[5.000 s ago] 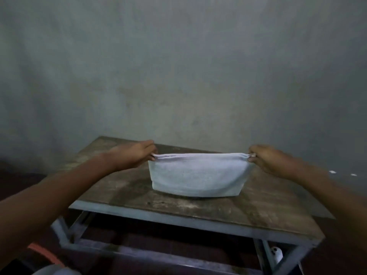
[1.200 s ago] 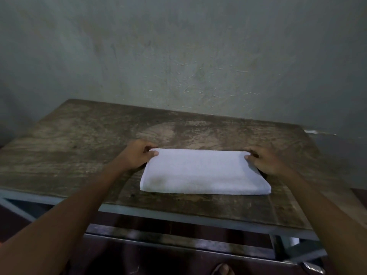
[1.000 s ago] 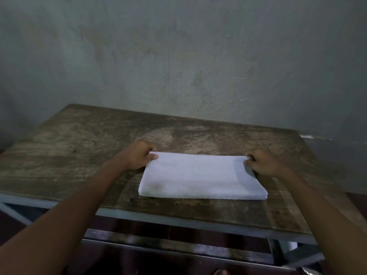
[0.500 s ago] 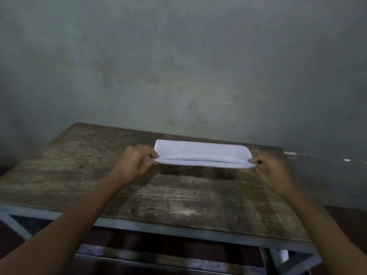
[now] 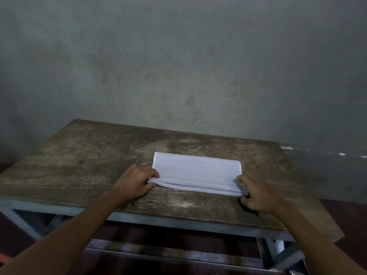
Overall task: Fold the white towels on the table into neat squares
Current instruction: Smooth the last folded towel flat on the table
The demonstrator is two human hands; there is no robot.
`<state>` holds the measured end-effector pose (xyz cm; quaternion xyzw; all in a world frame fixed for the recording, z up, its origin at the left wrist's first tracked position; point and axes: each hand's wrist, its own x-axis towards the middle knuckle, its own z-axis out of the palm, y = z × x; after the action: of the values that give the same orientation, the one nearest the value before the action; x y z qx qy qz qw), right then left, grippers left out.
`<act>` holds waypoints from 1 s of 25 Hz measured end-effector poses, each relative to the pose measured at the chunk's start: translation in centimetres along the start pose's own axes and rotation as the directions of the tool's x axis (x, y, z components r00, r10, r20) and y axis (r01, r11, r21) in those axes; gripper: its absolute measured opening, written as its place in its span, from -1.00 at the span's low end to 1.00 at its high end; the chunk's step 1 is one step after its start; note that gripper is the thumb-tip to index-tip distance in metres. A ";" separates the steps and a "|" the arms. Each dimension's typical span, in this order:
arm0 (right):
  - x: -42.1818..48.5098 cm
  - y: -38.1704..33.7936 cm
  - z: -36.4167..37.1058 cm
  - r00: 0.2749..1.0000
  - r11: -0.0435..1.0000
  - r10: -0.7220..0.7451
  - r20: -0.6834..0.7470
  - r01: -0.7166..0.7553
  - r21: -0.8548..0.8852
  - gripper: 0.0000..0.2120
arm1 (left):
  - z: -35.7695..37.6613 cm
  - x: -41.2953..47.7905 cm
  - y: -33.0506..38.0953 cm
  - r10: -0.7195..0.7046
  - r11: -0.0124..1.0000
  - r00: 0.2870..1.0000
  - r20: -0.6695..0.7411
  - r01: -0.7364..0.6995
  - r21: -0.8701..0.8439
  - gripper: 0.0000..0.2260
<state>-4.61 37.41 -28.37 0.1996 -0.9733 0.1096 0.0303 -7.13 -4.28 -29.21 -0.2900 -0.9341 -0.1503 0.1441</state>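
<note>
Both hands pinch a layered rectangular white towel (image 5: 196, 172); worn wooden table (image 5: 83, 165).

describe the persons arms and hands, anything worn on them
Both forearms are bare right up to the bottom edge of the picture: no sleeves show. The left hand and right hand wear no gloves, and no watch, bracelet or ring is visible. The lighting is dim, so fine details cannot be told.

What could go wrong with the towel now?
The folded white towel is a long strip, not yet a square. Both hands pinch its near corners, where the stacked layers show; if the left hand or right hand slips, the layers may slide apart. The worn wooden table looks stained and could perhaps dirty it.
</note>
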 end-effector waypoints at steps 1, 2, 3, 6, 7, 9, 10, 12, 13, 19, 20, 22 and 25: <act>0.2 0.0 0.2 1.000 1.000 -0.022 0.005 0.022 -0.004 -0.59 | 0.1 0.0 -0.1 0.007 1.000 1.000 0.002 -0.007 0.008 -0.79; 0.4 0.1 0.5 0.999 0.999 -0.046 0.010 0.046 -0.006 -0.59 | 0.0 0.0 -0.1 0.010 1.000 1.000 0.002 -0.010 0.008 -0.78; 0.6 0.1 0.8 0.997 0.997 -0.071 0.008 0.071 -0.016 -0.65 | 0.0 -0.1 -0.2 0.011 1.000 1.000 0.002 -0.011 -0.001 -0.77; 0.6 0.3 1.2 0.992 0.992 -0.111 -0.063 0.107 -0.072 -0.82 | 0.0 -0.3 -0.4 0.006 0.999 1.000 0.027 -0.005 -0.036 -0.76; 0.5 0.3 1.2 0.989 0.990 -0.120 -0.087 0.113 -0.088 -0.84 | 0.0 -0.3 -0.5 0.005 0.999 1.000 0.024 -0.004 -0.040 -0.75; 0.3 0.4 1.3 0.986 0.988 -0.131 -0.104 0.121 -0.095 -0.82 | -0.3 -0.3 -0.7 0.001 0.999 0.999 0.033 0.000 -0.046 -0.74; 0.1 0.5 1.3 0.986 0.988 -0.131 -0.104 0.122 -0.092 -0.79 | -0.3 -0.2 -0.8 0.003 0.999 0.999 0.043 0.000 -0.052 -0.74; -0.4 0.6 1.3 0.984 0.986 -0.143 -0.102 0.132 -0.103 -0.73 | -0.3 -0.4 -1.2 0.009 0.997 0.998 0.058 -0.004 -0.073 -0.73; -0.7 0.4 1.3 0.985 0.987 -0.134 -0.106 0.124 -0.098 -0.67 | -0.4 -0.5 -1.3 -0.001 0.996 0.998 0.068 0.007 -0.091 -0.70; 2.4 -3.6 -0.1 0.978 0.992 -0.021 -0.207 -0.005 -0.124 -0.52 | -0.4 1.0 2.5 -0.093 0.993 0.996 -0.012 0.094 0.076 -0.53; 3.5 -4.9 0.3 0.980 0.996 -0.035 -0.198 0.017 -0.093 -0.53 | 0.1 1.8 4.0 -0.114 0.992 0.993 0.024 0.113 0.051 -0.49; 5.3 -7.7 1.8 0.997 1.000 0.004 -0.075 -0.004 0.011 -0.46 | 1.6 2.9 6.3 -0.171 0.985 0.973 0.156 0.169 0.031 -0.42; 5.7 -9.4 4.0 0.985 0.995 0.083 0.148 -0.089 0.034 -0.32 | 3.7 2.2 5.7 -0.195 0.976 0.945 0.264 0.161 0.145 -0.23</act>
<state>-6.16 25.91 -29.76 0.1653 -0.9782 0.1153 -0.0500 -6.19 2.66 -30.71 -0.2130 -0.9748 -0.0637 0.0155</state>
